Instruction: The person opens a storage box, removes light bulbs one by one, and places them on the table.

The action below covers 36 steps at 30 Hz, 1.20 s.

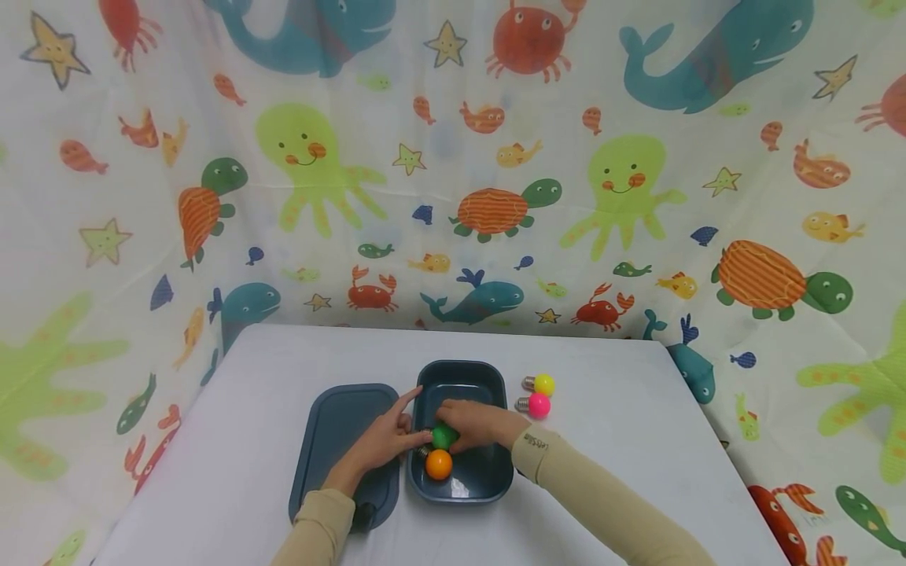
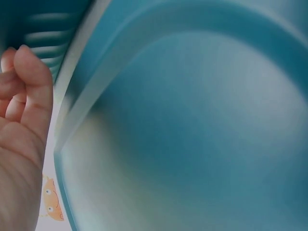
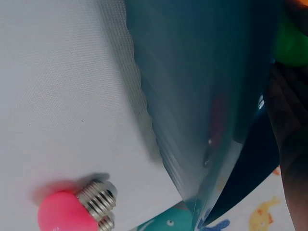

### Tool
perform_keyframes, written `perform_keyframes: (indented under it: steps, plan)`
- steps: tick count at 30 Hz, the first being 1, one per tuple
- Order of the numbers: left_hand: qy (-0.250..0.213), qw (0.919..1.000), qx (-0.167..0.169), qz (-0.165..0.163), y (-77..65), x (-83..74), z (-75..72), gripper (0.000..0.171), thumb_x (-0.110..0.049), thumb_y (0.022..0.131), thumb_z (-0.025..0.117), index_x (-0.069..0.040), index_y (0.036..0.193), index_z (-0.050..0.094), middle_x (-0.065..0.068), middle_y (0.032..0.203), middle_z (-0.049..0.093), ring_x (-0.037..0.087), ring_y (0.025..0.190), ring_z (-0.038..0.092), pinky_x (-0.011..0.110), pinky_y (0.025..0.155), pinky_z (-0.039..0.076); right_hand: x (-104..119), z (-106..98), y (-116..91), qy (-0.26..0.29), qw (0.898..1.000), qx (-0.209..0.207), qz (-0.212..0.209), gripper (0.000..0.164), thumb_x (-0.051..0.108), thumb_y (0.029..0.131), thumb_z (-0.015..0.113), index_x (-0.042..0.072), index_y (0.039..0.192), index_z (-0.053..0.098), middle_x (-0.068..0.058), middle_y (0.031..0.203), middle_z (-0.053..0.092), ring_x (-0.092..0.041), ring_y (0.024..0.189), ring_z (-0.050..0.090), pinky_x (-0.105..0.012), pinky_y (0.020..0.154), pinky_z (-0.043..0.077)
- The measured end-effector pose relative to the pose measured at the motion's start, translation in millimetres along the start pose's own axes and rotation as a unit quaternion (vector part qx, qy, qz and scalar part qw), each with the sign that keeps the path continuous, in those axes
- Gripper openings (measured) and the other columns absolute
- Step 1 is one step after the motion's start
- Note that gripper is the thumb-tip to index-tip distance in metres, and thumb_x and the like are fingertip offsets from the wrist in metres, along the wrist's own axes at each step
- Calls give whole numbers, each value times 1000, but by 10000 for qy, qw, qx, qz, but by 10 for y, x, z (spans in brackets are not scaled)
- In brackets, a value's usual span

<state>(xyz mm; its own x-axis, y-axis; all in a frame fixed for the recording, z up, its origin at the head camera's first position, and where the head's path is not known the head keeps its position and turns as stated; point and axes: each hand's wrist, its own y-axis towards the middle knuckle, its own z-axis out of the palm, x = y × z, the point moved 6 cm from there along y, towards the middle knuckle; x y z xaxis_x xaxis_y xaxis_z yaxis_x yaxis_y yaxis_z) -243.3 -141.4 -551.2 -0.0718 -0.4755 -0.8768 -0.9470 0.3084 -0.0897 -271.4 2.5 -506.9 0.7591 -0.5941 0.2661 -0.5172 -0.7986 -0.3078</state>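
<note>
Inside the dark blue box point(image 1: 458, 369), my right hand point(image 1: 470, 420) grips a green light bulb point(image 1: 444, 435) from above. An orange bulb point(image 1: 439, 464) lies just in front of it, at the box's left side. My left hand point(image 1: 382, 436) is at the box's left wall, index finger extended along the rim and thumb reaching over it to the green bulb. In the left wrist view, the other fingers point(image 2: 30, 72) bend loosely beside the ribbed wall. The right wrist view shows the green bulb point(image 3: 291, 45) partly, by the shaded right hand point(image 3: 293, 120).
A flat dark blue lid point(image 1: 347, 417) lies left of the box, partly beneath my left forearm. Right of the box lie a yellow bulb point(image 1: 544, 384) and a pink bulb point(image 1: 539, 406) on the white table point(image 1: 602, 432). A sea-animal curtain point(image 1: 453, 267) hangs behind.
</note>
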Motion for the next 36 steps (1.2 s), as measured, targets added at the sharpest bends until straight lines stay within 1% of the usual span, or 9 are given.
perform_keyframes:
  steps: [15, 22, 33, 36]
  plan:
    - [12, 10000, -65, 0, -39, -26, 66, 87, -42, 88, 71, -21, 156, 21, 2, 71, 52, 19, 57, 53, 31, 55, 47, -9, 63, -24, -130, 9999, -4, -19, 48, 27, 84, 79, 13, 126, 60, 3, 111, 59, -6, 92, 55, -20, 88, 48]
    - [-4, 10000, -73, 33, -63, -56, 73, 88, -40, 88, 71, -20, 156, 20, 3, 72, 52, 19, 58, 52, 31, 54, 45, -22, 23, -65, -270, 9995, -106, -146, 45, 24, 86, 77, 12, 126, 60, 1, 116, 59, -8, 96, 56, -21, 91, 47]
    - [28, 10000, -83, -26, -69, -59, 72, 88, -41, 88, 72, -21, 156, 21, 3, 71, 51, 19, 57, 52, 31, 54, 45, -81, -33, -124, -266, 9994, -166, -112, 48, 21, 85, 78, 11, 128, 59, 0, 119, 59, -9, 99, 57, -23, 93, 47]
    - [34, 10000, -85, -39, -72, -60, 73, 87, -39, 88, 72, -21, 156, 21, 3, 71, 51, 19, 57, 52, 30, 54, 45, -114, -73, -153, -272, 9992, -270, -103, 50, 20, 85, 79, 11, 129, 58, -1, 119, 59, -11, 102, 58, -25, 94, 47]
